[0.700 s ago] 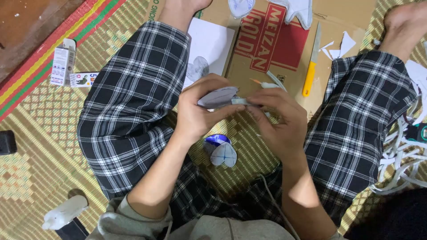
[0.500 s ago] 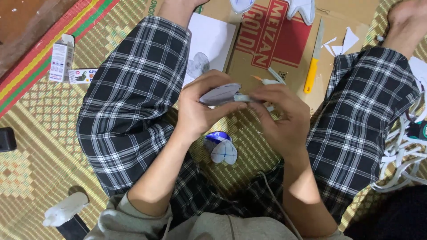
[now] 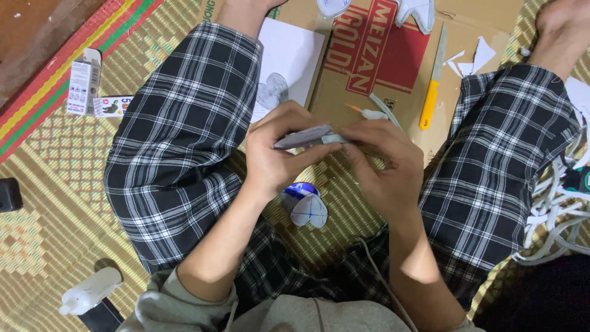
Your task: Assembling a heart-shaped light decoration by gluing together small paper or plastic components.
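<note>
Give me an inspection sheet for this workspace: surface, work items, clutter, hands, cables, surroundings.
Surface: woven straw mat with a flattened cardboard box laid on it between the legs.
Job's things: flat grey folded piece, held level between both hands above the lap.
Clutter: yellow-handled knife, white paper scraps, white sheet with a grey drawing, small carton, blue-and-white paper shape, white paper strips.
Hands: left hand and right hand both pinch the piece with their fingers.
Cables: thin cord hanging from the hoodie.
Surroundings: striped mat border, brown floor.
</note>
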